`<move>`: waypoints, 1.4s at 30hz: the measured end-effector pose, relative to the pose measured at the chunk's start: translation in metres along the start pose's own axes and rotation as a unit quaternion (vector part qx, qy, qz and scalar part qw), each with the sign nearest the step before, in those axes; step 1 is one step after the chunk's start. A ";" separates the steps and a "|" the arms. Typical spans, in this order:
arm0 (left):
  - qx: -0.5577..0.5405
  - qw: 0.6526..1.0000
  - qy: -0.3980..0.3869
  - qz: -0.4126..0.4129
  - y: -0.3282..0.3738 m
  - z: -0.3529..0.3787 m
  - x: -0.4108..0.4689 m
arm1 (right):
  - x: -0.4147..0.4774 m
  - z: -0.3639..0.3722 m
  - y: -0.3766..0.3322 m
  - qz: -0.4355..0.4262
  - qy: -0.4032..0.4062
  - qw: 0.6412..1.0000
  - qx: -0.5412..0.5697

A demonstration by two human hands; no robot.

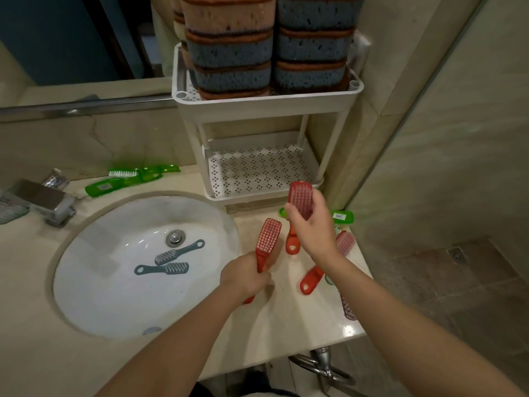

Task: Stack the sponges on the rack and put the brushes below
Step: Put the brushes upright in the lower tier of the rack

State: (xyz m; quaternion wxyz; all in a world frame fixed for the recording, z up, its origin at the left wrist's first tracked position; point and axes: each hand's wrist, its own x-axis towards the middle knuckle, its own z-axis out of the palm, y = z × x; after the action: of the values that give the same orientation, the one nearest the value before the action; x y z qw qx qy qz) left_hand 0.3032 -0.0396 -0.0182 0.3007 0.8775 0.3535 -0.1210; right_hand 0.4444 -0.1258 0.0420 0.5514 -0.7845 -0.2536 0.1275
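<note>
The white rack [266, 106] at the upper centre carries blue and orange sponges [232, 53] stacked in two columns on its top tier; its lower shelf [257, 170] shows a perforated floor. The sink [100, 267] at the left holds two grey brushes [161, 268] near the drain. Centre frame, the left hand [246, 277] is curled round the handle of a red brush [267, 236], bristles up, over the counter [286, 325]. The right hand [312, 227] grips a second red brush [300, 196] just before the lower shelf's front edge. Another red brush [310, 279] lies beneath that wrist.
</note>
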 end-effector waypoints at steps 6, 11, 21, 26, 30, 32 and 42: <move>-0.143 0.987 0.072 0.007 0.003 -0.024 -0.011 | -0.002 0.007 -0.016 0.132 -0.062 0.981 0.124; -0.250 0.963 0.103 0.004 0.010 -0.044 -0.008 | -0.003 0.017 -0.028 0.267 -0.118 0.940 0.179; -0.406 0.904 0.134 0.006 0.032 -0.105 0.020 | 0.031 0.027 -0.055 0.302 -0.103 0.921 0.224; -0.446 0.887 0.116 -0.034 0.038 -0.129 0.046 | 0.059 0.034 -0.055 0.277 -0.123 0.927 0.220; -0.436 0.890 0.115 -0.066 0.040 -0.139 0.071 | 0.087 0.042 -0.052 0.267 -0.106 0.949 0.133; -0.412 0.900 0.116 -0.083 0.040 -0.143 0.084 | 0.102 0.046 -0.051 0.279 -0.096 0.950 0.099; -0.338 0.922 0.133 -0.133 0.035 -0.147 0.137 | 0.150 0.081 -0.028 0.204 -0.152 0.967 -0.015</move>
State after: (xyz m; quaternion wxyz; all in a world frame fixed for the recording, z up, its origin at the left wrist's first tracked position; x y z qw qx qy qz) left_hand 0.4260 0.1055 0.0549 0.5109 0.6765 0.5235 0.0850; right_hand 0.5239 0.0270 0.0505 0.4568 -0.7991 -0.1712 0.3514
